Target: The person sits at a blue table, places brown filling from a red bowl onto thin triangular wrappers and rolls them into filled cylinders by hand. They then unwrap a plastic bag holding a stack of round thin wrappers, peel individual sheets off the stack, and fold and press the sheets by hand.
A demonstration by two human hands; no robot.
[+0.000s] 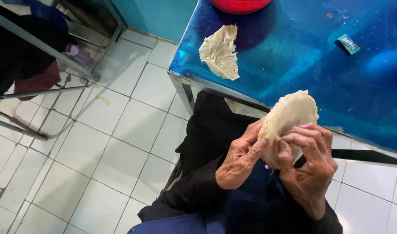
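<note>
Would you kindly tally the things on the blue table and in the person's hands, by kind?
Pale cabbage pieces: 2, one head held in the left hand and right hand at, one loose leaf on the blue table
Red bowl: 1
Small green packet: 1
Total: 4
</note>
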